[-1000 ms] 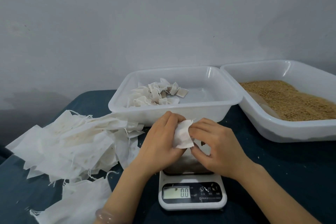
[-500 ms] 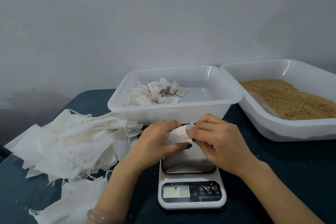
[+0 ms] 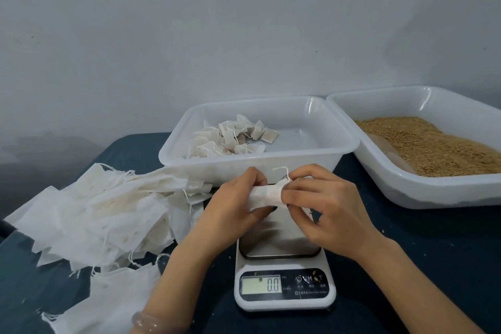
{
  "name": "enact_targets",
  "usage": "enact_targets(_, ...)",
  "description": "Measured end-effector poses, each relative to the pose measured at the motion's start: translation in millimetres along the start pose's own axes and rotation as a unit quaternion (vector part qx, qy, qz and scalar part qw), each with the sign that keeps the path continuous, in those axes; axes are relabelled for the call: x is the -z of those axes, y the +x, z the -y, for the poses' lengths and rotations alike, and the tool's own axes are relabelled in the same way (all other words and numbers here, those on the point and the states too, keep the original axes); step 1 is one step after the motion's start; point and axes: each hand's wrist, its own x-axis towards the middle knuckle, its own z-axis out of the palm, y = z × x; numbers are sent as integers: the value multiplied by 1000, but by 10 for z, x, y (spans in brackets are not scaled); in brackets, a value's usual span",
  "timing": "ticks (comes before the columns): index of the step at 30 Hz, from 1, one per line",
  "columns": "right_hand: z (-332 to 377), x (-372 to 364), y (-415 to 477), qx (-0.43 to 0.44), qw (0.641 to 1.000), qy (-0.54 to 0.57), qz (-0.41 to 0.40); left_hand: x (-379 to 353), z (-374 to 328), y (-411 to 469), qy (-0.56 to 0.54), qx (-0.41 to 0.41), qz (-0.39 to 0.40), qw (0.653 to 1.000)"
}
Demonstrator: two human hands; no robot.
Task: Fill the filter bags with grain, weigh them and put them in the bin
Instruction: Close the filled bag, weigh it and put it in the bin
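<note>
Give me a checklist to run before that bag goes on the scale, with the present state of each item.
1. Grip on the small white filter bag: ok, left hand and right hand both pinch it above the white digital scale.
2. Bag neck drawn closed: cannot tell, the right hand covers it; a white string loops out.
3. Scale's display zeroed: ok, reads 0.0.
4. The steel weighing platform free: ok where visible.
5. Room in the white plastic bin: ok, filled bags lie only in its left part.
</note>
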Motion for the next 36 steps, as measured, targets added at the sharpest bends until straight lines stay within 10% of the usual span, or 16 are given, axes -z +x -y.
enact_targets(11, -70, 213, 141, -145, 966, -5, -215, 35, 53, -9, -32, 35, -31, 998)
enact_targets(15, -601, 465, 216, -326, 932, -131, -86, 31, 68, -13, -36, 39, -37, 998)
enact_targets(23, -1511, 872, 118, -573, 727, -240, 293, -16, 65, -22, -15, 35, -26, 999)
enact_targets(36, -1315, 993, 114, -586, 726, -262, 245, -36, 116, -76, -20, 43, -26, 999)
